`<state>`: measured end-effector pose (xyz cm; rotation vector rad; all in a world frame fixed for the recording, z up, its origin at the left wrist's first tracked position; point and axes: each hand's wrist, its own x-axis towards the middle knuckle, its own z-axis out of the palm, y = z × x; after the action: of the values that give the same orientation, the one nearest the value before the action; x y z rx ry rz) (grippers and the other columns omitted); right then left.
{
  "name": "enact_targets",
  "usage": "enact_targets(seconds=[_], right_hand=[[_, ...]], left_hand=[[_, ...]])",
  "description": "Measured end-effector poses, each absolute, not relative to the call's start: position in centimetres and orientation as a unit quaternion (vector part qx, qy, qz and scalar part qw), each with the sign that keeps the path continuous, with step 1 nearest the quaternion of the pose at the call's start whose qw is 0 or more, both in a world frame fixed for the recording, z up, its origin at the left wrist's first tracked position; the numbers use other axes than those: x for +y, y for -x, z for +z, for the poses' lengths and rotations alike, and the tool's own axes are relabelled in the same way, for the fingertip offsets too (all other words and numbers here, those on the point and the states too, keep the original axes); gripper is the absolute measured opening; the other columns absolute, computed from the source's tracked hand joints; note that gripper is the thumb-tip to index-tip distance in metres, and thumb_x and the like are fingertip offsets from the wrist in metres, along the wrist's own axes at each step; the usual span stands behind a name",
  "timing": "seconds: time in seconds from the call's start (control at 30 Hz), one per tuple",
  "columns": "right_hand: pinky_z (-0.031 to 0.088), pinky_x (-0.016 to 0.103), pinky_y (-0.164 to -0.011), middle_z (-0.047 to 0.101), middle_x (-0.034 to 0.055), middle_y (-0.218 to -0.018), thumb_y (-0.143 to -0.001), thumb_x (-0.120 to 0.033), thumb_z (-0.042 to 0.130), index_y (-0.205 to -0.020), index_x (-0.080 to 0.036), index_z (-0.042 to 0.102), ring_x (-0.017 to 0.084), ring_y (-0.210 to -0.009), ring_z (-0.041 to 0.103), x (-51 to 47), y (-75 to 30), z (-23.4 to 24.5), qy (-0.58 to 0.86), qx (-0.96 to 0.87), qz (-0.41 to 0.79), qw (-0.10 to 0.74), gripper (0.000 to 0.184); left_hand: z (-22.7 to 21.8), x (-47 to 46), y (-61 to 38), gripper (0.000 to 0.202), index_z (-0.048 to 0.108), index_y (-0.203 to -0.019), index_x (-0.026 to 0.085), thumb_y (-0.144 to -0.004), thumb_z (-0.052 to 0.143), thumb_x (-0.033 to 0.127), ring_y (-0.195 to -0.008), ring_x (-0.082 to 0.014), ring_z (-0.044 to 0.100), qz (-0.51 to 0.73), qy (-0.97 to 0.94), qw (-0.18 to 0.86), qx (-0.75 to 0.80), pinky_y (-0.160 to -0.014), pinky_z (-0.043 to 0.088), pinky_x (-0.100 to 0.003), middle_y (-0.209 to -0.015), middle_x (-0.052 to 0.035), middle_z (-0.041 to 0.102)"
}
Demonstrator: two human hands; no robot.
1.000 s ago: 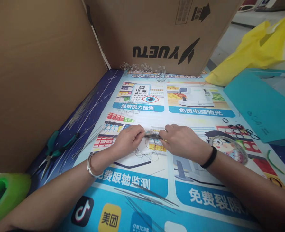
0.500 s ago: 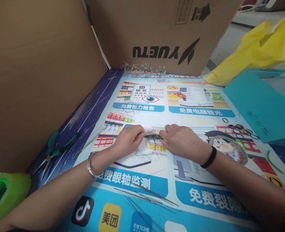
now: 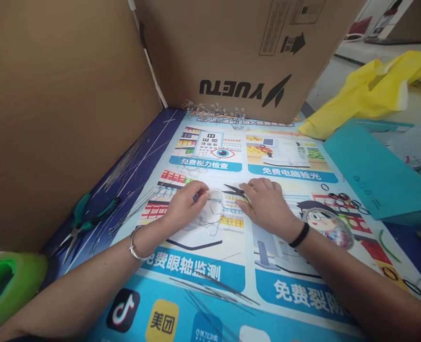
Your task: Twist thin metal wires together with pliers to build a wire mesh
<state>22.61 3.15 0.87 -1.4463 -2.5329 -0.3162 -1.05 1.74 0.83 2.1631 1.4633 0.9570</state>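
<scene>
In the middle of the printed sheet, my left hand (image 3: 189, 202) pinches a thin looped wire (image 3: 215, 197). More of its fine loops hang over the sheet just right of my fingers. My right hand (image 3: 269, 204) is closed round a pair of pliers (image 3: 234, 191) with dark jaws. Those jaws are spread and point left, a little apart from the wire; the handles are mostly hidden in my palm. Tangled thin wire (image 3: 208, 225) lies on the sheet below my left fingertips.
Teal-handled pliers (image 3: 79, 223) and loose wires (image 3: 123, 164) lie at left, near a green tape roll (image 3: 25, 280). Cardboard panels (image 3: 246, 52) stand behind and left. Black rings (image 3: 342, 197), a clear round dish (image 3: 348, 232), a turquoise box (image 3: 377, 166) and yellow cloth (image 3: 370, 90) are at right.
The pliers' jaws have opened and moved right, away from my left fingers. My left hand has drawn slightly left with the wire. The view has tilted a little.
</scene>
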Motion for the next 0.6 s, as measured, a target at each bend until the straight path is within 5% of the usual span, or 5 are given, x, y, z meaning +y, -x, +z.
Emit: enact_targets(seconds=[0.2,0.37,0.6], right_hand=[[0.032,0.034,-0.077,0.063,0.0082,-0.093,-0.089,-0.031,0.045,-0.092,-0.016,0.065,0.021,-0.09,0.048,2.4,-22.1,2.0,0.4,-0.893,-0.082,0.187,0.025],[0.034,0.031,-0.073,0.063,0.006,-0.079,-0.09,-0.026,0.045,-0.08,-0.017,0.067,0.018,-0.082,0.049,1.7,-20.3,2.8,0.336,-0.923,-0.051,0.182,0.025],[0.036,0.031,-0.074,0.061,0.0055,-0.076,-0.087,-0.027,0.051,-0.077,-0.017,0.064,0.018,-0.079,0.051,1.5,-19.9,2.1,0.363,-0.924,-0.027,0.118,0.02]], left_hand=[[1.4,1.4,1.5,0.009,0.056,-0.089,0.018,-0.085,0.05,0.023,-0.074,-0.0126,0.056,0.403,-0.718,0.18,0.538,-0.062,0.044,-0.024,-0.086,-0.0017,0.062],[1.7,0.4,1.5,0.013,0.055,-0.083,0.017,-0.08,0.046,0.008,-0.078,-0.014,0.055,0.458,-0.749,0.094,0.47,-0.068,0.045,-0.027,-0.082,-0.003,0.06],[1.9,-1.4,0.9,0.014,0.06,-0.076,0.016,-0.079,0.047,0.011,-0.078,-0.0212,0.053,0.193,-0.865,0.015,0.464,-0.068,0.04,-0.035,-0.078,-0.0054,0.063]])
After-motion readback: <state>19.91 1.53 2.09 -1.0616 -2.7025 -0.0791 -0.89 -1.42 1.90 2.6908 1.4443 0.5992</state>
